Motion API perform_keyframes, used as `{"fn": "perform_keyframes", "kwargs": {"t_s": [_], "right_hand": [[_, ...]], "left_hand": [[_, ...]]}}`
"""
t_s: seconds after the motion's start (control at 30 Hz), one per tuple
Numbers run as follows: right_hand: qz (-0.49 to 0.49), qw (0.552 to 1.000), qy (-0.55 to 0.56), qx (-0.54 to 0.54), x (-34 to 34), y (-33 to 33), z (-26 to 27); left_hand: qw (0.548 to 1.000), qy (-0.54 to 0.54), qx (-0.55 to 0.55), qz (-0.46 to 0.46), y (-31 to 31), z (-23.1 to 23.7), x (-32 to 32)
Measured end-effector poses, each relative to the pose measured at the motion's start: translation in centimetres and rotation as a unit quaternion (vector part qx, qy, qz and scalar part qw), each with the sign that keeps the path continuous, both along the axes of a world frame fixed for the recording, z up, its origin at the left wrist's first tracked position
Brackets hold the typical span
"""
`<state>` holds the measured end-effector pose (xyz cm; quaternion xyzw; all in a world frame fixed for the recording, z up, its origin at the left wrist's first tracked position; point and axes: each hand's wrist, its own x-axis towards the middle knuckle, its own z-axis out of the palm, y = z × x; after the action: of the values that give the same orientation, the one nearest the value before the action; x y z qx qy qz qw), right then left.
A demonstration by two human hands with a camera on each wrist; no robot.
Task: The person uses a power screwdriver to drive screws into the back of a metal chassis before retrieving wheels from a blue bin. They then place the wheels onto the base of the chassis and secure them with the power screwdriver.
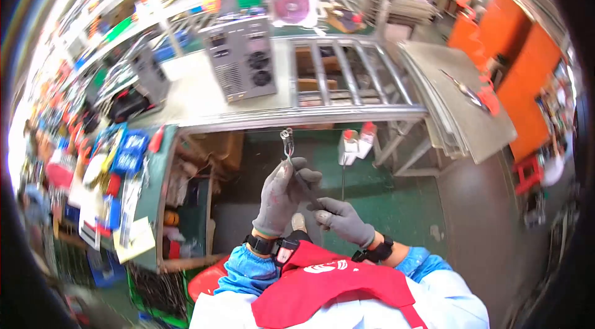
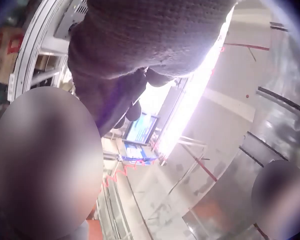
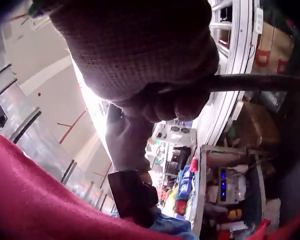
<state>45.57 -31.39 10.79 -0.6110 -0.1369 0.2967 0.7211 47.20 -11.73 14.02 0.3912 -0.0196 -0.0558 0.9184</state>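
Note:
Both hands wear grey gloves and are held in front of the red apron, over the green floor. My left hand [image 1: 277, 196] grips a dark cable below its end, where thin wires run up to a small silvery connector [image 1: 287, 142]. My right hand [image 1: 347, 222] pinches the same cable lower down and to the right. In the right wrist view the black cable [image 3: 260, 83] runs out sideways from the gloved fingers. The left wrist view shows the left glove [image 2: 140, 40] dark and close up, with its grip mostly hidden.
Ahead stands a bench with a grey metal case [image 1: 240, 59] and a roller conveyor [image 1: 353, 75]. White bottles [image 1: 349, 146] stand beneath it. A tool-covered side table [image 1: 139, 205] is at left; stacked boards [image 1: 458, 100] jut out at right.

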Motion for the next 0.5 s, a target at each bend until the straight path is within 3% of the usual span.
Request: {"fn": "perform_keyframes", "kwargs": {"t_s": [0.13, 0.2, 0.27, 0.4, 0.47, 0.5], "right_hand": [[-0.069, 0.997, 0.034, -0.015, 5.3, -1.3, -3.1], [-0.063, 0.984, -0.115, -0.118, 8.6, -1.8, -3.9], [-0.023, 0.936, -0.228, -0.268, 12.4, -3.3, -2.8], [-0.165, 0.864, -0.205, -0.430, 19.0, -11.2, -4.6], [-0.256, 0.833, -0.129, -0.472, 21.7, -17.2, -1.8], [-0.294, 0.794, -0.143, -0.513, 23.3, -20.7, -1.1]], "left_hand": [[0.995, 0.037, -0.072, -0.053, -2.9, -0.4, 7.7], [0.992, 0.092, -0.050, -0.064, -4.3, 0.7, 11.1], [0.986, 0.106, -0.043, -0.123, -4.3, -0.5, 14.3], [0.972, 0.096, -0.018, -0.212, -5.3, -3.6, 19.4], [0.962, 0.139, -0.026, -0.235, -6.1, -6.5, 20.8], [0.955, 0.170, -0.007, -0.242, -6.6, -6.2, 21.3]]}}
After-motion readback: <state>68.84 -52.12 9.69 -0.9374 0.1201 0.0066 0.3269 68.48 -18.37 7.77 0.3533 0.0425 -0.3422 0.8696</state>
